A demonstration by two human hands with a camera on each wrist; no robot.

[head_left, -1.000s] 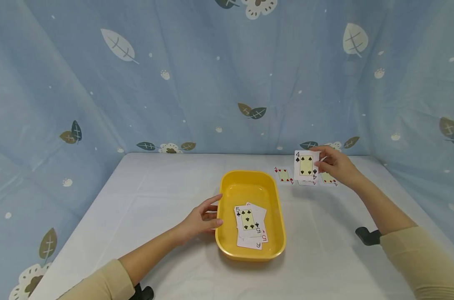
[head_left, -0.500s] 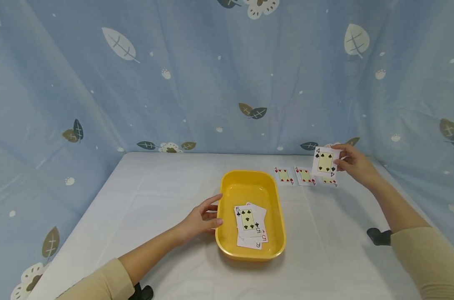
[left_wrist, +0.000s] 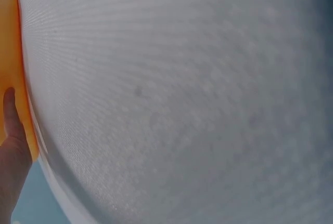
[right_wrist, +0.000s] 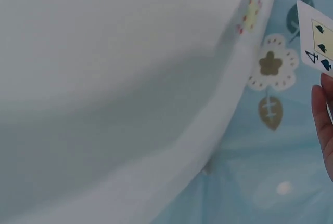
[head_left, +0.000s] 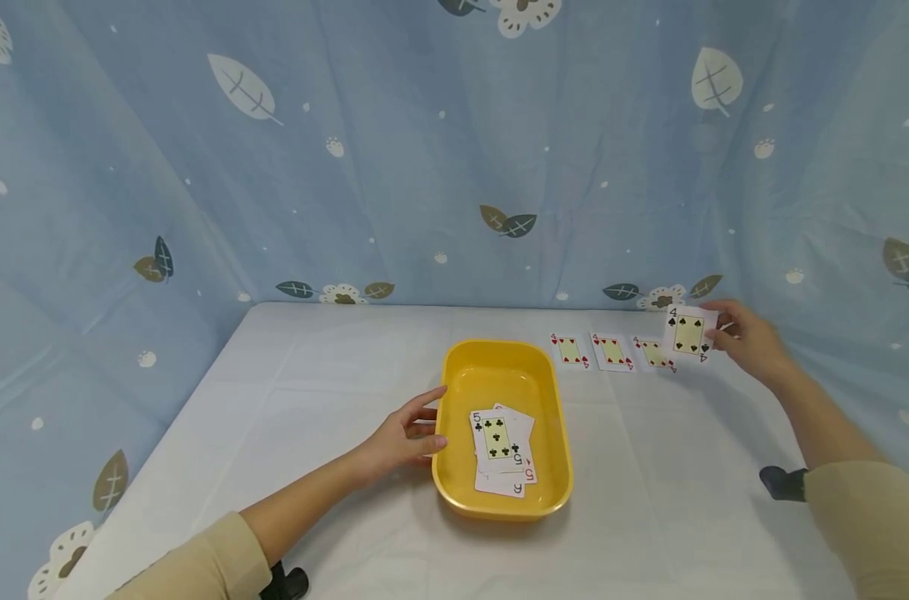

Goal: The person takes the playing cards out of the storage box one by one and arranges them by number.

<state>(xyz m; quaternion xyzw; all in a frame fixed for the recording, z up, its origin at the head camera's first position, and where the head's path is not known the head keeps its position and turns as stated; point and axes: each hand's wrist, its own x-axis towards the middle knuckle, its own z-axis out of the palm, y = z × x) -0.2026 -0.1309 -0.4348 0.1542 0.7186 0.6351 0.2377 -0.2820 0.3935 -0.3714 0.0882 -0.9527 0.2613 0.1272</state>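
My right hand (head_left: 750,340) pinches the four of spades (head_left: 689,333) by its right edge, face toward me, over the back right of the table. The right wrist view shows part of this playing card (right_wrist: 318,42) at its right edge, above the fingertips. To its left lie three red fours in a row: one card (head_left: 570,352), a middle card (head_left: 612,352) and a third card (head_left: 652,354). With fingers spread, my left hand (head_left: 397,437) touches the left side of a yellow tray (head_left: 442,417). Inside, a five of clubs (head_left: 497,440) tops several overlapping cards.
A white cloth (head_left: 334,367) covers the table, with a blue patterned curtain (head_left: 394,167) behind and at the sides. Dark wrist-worn devices show near both sleeves, one device (head_left: 784,483) by the right forearm and another device (head_left: 285,582) by the left.
My right hand has carried the four of spades rightward, past the middle and third cards, uncovering most of them. The left hand and the tray stay where they were.
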